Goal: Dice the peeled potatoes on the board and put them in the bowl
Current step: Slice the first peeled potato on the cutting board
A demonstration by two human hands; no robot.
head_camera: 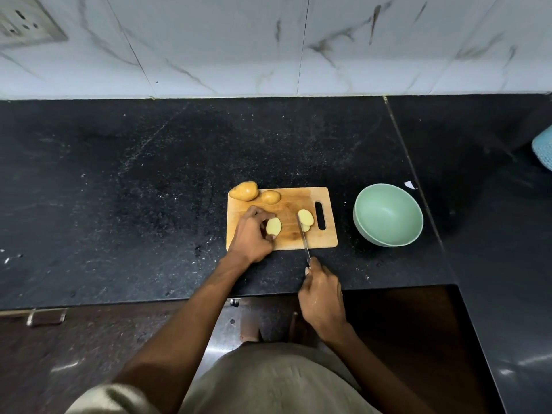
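Observation:
A wooden cutting board (pixel 286 240) lies on the black counter. My left hand (pixel 252 234) grips a cut potato piece (pixel 274 226), its pale cut face turned to the right. My right hand (pixel 321 297) holds a knife (pixel 304 237) by the handle; the blade points away from me and its tip touches two pale potato slices (pixel 306 218) next to the board's handle slot. Two whole potatoes, a larger one (pixel 245 191) and a smaller one (pixel 271 197), sit at the board's far left edge. An empty green bowl (pixel 388 215) stands to the right of the board.
The black stone counter (pixel 149 189) runs left and back to a white marble-tiled wall. A small white scrap (pixel 409 184) lies behind the bowl. A light blue object (pixel 544 150) shows at the far right edge. Below the counter edge is a drawer handle (pixel 46 316).

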